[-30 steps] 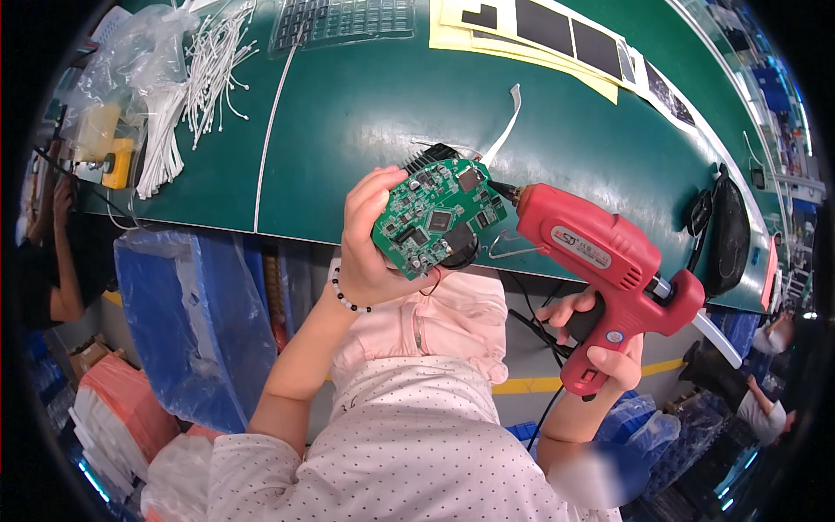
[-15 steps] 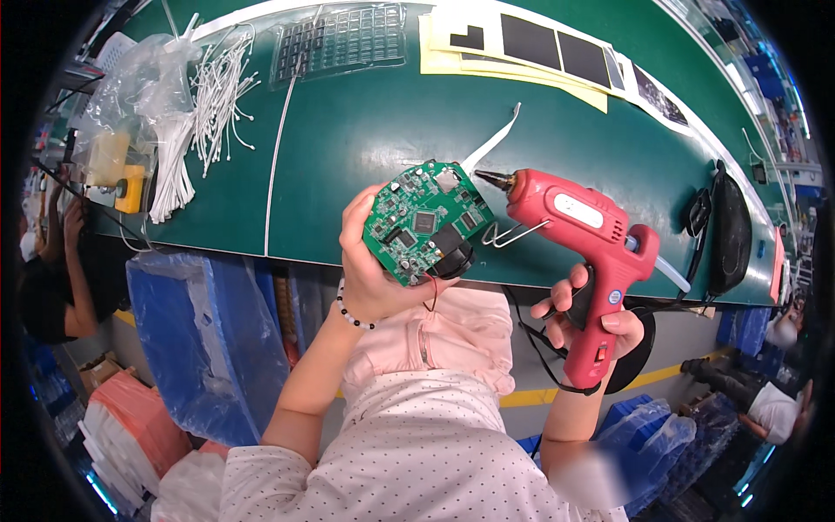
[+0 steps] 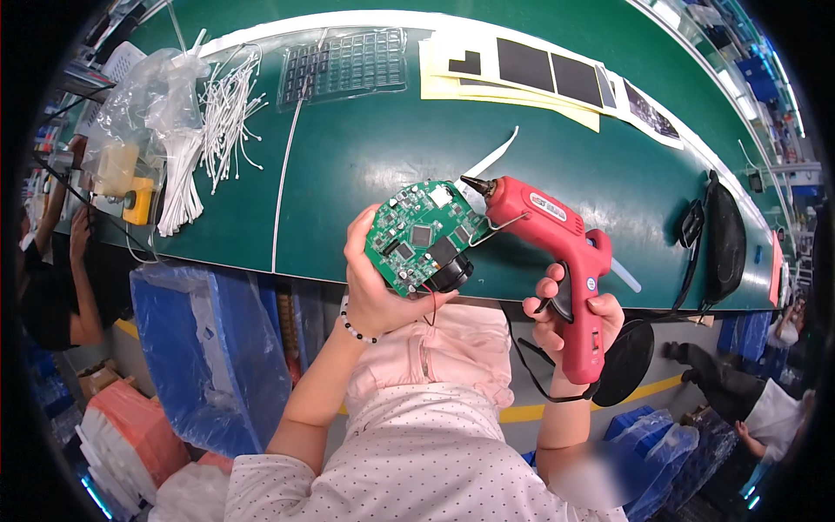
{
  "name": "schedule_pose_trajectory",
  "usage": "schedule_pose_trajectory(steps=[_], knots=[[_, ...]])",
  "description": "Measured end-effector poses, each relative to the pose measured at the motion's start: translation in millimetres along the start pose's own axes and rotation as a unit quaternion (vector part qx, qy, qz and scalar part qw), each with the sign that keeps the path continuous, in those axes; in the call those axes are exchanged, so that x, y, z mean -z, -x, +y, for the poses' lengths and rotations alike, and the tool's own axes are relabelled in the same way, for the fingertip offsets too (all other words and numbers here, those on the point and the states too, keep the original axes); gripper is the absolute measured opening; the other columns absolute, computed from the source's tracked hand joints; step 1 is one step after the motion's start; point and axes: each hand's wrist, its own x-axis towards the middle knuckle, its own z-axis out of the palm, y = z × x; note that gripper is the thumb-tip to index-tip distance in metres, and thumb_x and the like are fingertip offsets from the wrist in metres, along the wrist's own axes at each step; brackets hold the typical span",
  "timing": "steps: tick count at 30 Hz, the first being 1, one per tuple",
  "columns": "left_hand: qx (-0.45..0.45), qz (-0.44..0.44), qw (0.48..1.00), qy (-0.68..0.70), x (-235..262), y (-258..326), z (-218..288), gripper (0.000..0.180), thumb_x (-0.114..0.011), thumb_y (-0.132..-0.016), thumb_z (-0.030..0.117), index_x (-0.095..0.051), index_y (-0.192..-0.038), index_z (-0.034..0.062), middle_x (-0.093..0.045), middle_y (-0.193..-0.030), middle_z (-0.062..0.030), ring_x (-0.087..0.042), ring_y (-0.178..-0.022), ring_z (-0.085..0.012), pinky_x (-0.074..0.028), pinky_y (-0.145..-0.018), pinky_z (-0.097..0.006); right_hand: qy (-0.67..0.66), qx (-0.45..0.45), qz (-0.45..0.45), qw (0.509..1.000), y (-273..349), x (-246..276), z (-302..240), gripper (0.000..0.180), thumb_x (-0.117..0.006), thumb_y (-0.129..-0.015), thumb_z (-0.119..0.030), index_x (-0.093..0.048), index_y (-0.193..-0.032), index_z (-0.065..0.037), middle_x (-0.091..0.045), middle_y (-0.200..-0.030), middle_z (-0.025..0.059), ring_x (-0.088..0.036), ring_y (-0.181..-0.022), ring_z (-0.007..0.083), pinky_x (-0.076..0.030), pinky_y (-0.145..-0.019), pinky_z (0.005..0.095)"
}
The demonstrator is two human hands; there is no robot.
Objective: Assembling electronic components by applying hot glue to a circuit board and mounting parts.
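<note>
My left hand (image 3: 378, 291) grips a green circuit board (image 3: 413, 228) by its left and lower edge, holding it up above the front of the table. A round black part (image 3: 450, 273) sits at the board's lower right, with thin wires below it. From the board's upper right a white flat cable (image 3: 494, 153) sticks out. My right hand (image 3: 574, 313) is wrapped round the handle of a red hot glue gun (image 3: 541, 214), fingers at the black trigger. The gun's dark nozzle (image 3: 477, 184) points left, at the board's upper right edge near the cable. Whether it touches cannot be told.
White cable ties (image 3: 230, 113) and a plastic bag lie at the left of the green table (image 3: 348, 148). A clear tray (image 3: 344, 65) and yellow sheets with black pads (image 3: 522, 74) lie farther back. A black pouch (image 3: 724, 235) is at right. Blue crates (image 3: 204, 348) stand below; other people are at both sides.
The glue gun has moved left, its nozzle now closer over the board's upper right edge. The board has tilted a little and sits slightly lower in view.
</note>
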Motion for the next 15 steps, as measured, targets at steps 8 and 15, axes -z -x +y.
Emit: schedule_pose_trajectory(steps=[8,15], knots=[[0.000,-0.014,1.000,-0.012,0.3,2.2,-3.8,0.112,-0.087,-0.045,0.026,-0.017,-0.127,-0.0049,-0.032,-0.121,-0.0176,-0.045,-0.109,-0.0258,-0.042,-0.090,-0.034,-0.039,0.010,0.021,0.999,2.6,-1.8,9.5,0.046,-0.045,-0.074,-0.017,-0.040,-0.112,0.009,-0.052,-0.106,0.0275,-0.049,-0.104,0.0457,-0.056,-0.058,0.0377],[0.004,0.004,1.000,0.002,-1.0,1.6,-2.7,0.107,-0.087,-0.046,0.026,-0.021,-0.125,-0.0049,-0.038,-0.119,-0.0254,-0.048,-0.106,-0.0345,-0.041,-0.088,-0.038,-0.032,0.017,0.063,0.997,7.4,-4.2,9.9,0.047,-0.045,-0.074,-0.017,-0.040,-0.113,0.008,-0.052,-0.106,0.0264,-0.050,-0.103,0.0457,-0.056,-0.058,0.0382]])
